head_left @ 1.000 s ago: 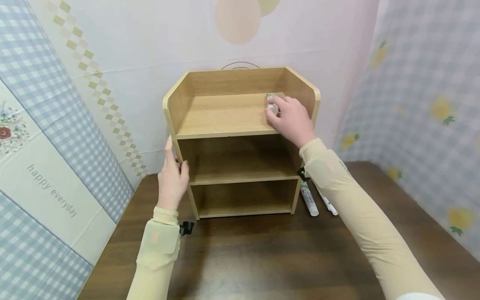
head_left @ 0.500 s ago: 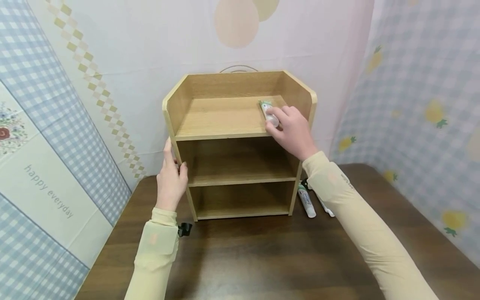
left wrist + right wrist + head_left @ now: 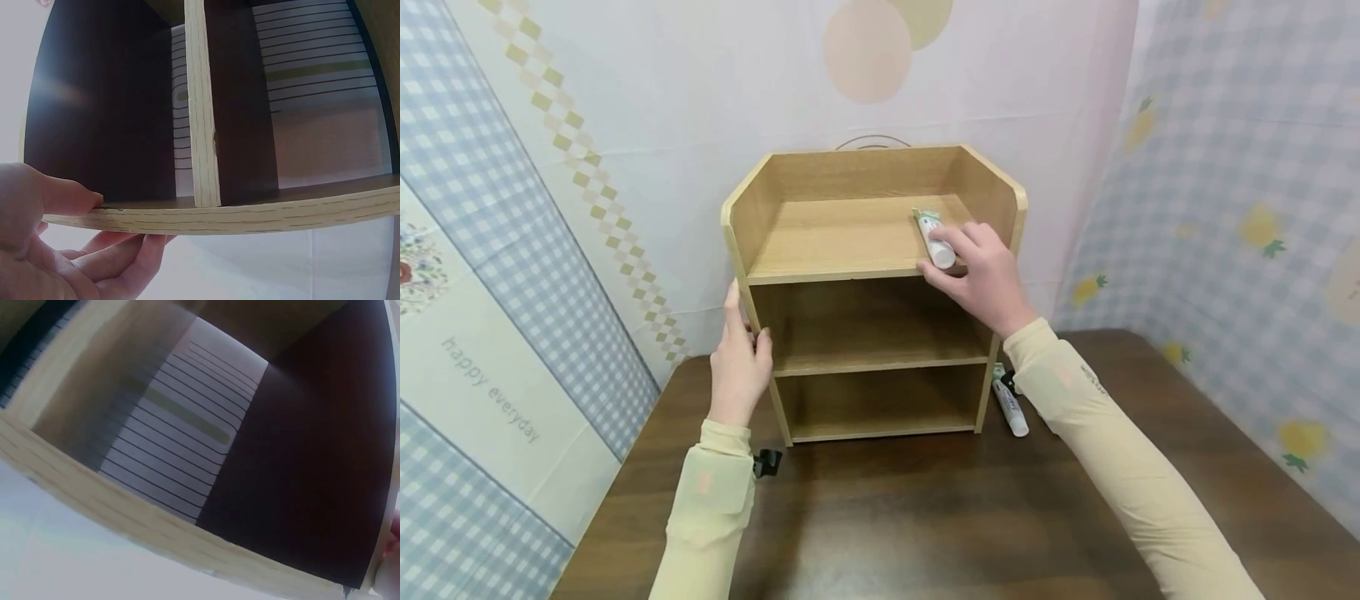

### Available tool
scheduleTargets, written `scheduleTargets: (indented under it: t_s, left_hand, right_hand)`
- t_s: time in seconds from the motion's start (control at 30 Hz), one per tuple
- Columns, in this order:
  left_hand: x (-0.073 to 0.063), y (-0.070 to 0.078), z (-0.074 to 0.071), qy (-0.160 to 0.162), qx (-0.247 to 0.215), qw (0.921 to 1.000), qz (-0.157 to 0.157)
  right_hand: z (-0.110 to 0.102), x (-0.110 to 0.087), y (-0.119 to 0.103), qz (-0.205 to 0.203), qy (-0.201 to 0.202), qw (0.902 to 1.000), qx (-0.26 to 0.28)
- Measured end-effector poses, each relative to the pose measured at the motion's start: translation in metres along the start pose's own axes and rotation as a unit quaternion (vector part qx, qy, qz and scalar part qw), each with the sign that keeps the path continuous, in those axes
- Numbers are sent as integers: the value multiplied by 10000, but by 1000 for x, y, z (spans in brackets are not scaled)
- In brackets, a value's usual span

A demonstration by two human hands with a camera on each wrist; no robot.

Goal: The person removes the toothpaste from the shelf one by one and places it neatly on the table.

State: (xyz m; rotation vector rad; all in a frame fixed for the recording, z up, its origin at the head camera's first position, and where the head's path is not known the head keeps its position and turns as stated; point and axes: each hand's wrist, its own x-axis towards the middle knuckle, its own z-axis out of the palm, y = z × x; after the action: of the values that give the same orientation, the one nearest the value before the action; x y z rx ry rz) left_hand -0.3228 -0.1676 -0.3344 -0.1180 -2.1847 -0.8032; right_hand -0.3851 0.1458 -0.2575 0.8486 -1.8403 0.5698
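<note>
A wooden shelf unit with an open top tray and two compartments stands on the brown table. My left hand grips its left side panel, and in the left wrist view the thumb lies on the inner side with the fingers outside. My right hand is at the front right of the top tray. Between its thumb and index finger it holds a white toothpaste tube, green end toward the back. In the right wrist view only a bit of fingertip shows at the right edge.
Another white toothpaste tube lies on the table beside the shelf's right side, partly behind the right wrist. A patterned cloth wall stands close behind the shelf. Checked cloths hang at both sides.
The right hand has drawn the toothpaste tube forward along the top tray to its front edge. The left hand keeps its grip. The slim white item on the table is now hidden by the right arm.
</note>
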Motion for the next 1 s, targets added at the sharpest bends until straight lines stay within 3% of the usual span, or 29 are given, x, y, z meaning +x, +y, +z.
scheduleTargets:
  t_s: [0.47, 1.0]
  left_hand:
    - [3, 3, 0, -62, -9, 9999, -98]
    - [2, 5, 1, 34, -41, 10000, -13]
  right_hand:
    - [1, -21, -13, 133, 917, 9948, 433]
    - [-18, -32, -21, 147, 973, 9940, 480]
